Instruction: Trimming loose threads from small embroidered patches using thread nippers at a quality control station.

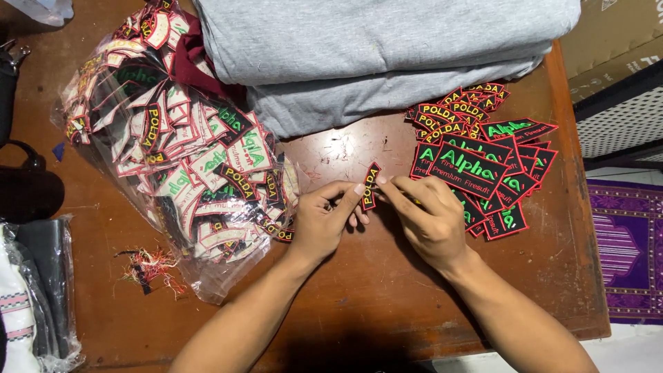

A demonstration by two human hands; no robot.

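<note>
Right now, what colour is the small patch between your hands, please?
The small patch is black, red-edged, with yellow lettering; head view.

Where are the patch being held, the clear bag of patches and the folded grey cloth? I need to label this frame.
small black patch (371, 185): head view, middle of its face, between both hands.
clear plastic bag (176, 148): head view, centre of the bulging bag.
folded grey cloth (387, 48): head view, top layer's middle.
</note>
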